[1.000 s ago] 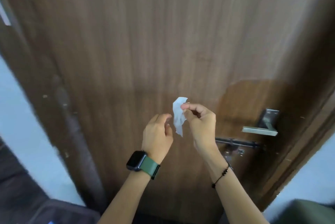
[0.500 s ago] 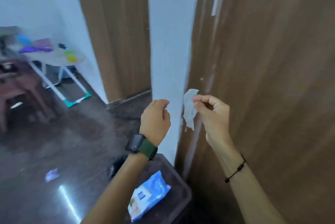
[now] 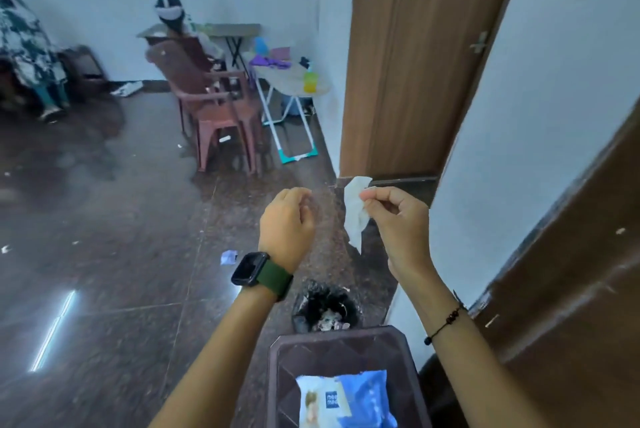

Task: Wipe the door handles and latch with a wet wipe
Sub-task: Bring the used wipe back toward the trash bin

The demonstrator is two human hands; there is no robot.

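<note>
The right hand (image 3: pixel 398 219) is pinching a crumpled white wipe (image 3: pixel 356 211) at its top edge, letting it dangle in open air at centre frame, while the left hand (image 3: pixel 287 216) is hanging loosely curled and empty just beside it at 9 o'clock. A dark wooden door (image 3: pixel 571 306) is edging the frame at 4 o'clock, and polished stone floor (image 3: pixel 104 254) is lying open toward 9. At 6 o'clock a glossy blue pack (image 3: pixel 346 400) is lying on a dark square stool (image 3: pixel 332 344).

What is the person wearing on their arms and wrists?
Both arms are bare, with no sleeves in view. The left wrist carries a smartwatch with a dark, rounded-square face on a wide green strap. The right wrist wears a thin black cord bracelet strung with a few small dark beads. No rings are visible on either hand.
</note>
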